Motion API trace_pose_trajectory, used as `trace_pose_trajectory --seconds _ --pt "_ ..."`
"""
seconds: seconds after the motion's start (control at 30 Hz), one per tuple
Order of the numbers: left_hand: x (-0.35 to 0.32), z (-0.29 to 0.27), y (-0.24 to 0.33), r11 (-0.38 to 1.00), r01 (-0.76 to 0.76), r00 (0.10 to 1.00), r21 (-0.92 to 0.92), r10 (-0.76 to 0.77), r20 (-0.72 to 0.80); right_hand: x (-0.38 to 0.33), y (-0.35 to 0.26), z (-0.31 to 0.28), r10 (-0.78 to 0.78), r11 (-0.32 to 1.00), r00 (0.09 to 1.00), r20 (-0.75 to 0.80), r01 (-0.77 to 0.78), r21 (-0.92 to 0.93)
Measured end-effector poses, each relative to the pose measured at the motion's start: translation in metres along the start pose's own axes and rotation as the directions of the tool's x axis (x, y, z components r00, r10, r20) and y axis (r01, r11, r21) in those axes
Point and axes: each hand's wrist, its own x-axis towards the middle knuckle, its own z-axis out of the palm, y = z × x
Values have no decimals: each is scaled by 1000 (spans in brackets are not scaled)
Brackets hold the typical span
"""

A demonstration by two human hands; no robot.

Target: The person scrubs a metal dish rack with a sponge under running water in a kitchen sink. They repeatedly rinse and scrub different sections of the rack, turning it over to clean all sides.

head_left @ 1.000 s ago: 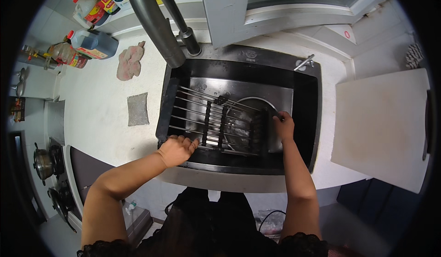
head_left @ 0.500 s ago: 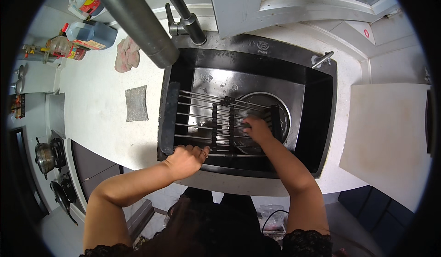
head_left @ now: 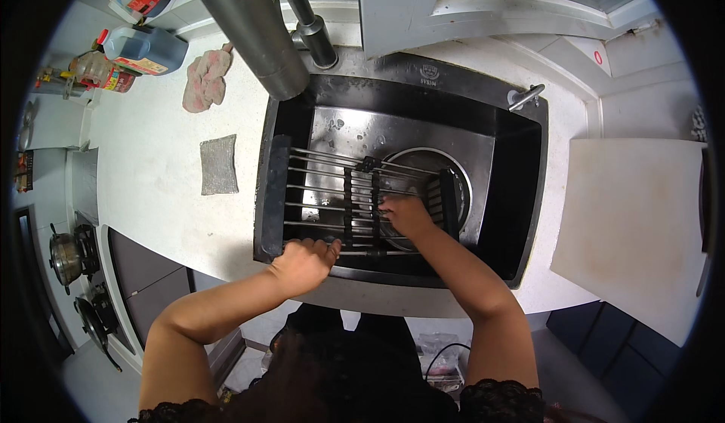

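Nearest the body, the left hand [head_left: 302, 263] was clenched over the near rail of the wire rack [head_left: 355, 204], its grip apparently steadying the frame so it would not slide along the sink edges. Just beyond, the right hand [head_left: 405, 215] lay flat on top of the rack's middle bars, fingers [head_left: 389, 205] spread and pressing down rather than closed around anything; whether it pinched a cloth or a bar underneath I could not tell. The rack itself spanned the black sink [head_left: 521, 196] from the left rim toward the centre, resting on the sink's ledges above the steel basin and the round drain [head_left: 423, 168], a placement that kept it within easy reach of both hands. Farther left on the pale surface [head_left: 158, 196] lay a grey scouring pad [head_left: 218, 165], and past it a crumpled pink cloth [head_left: 205, 81]. At the far rim rose the tap [head_left: 310, 23] beside a grey pipe [head_left: 249, 30], with bottles [head_left: 143, 45] in the corner.
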Motion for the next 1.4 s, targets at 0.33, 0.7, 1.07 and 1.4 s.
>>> trace_pose_trajectory --seconds 0.33,0.7,1.07,1.4 --pt "-2 3 -2 998 33 999 -59 -31 24 1 -12 -19 -69 992 990 120 81 -101" --pt "0 9 -2 975 120 990 -188 -132 -50 -20 -15 -15 -28 990 994 109 43 -138" --pt "-3 20 -10 952 155 987 -263 -159 7 -9 10 -10 57 998 972 230 -49 -40" --pt "-4 19 -9 949 184 982 -257 -185 18 -5 -25 -20 54 998 979 199 -49 -28"
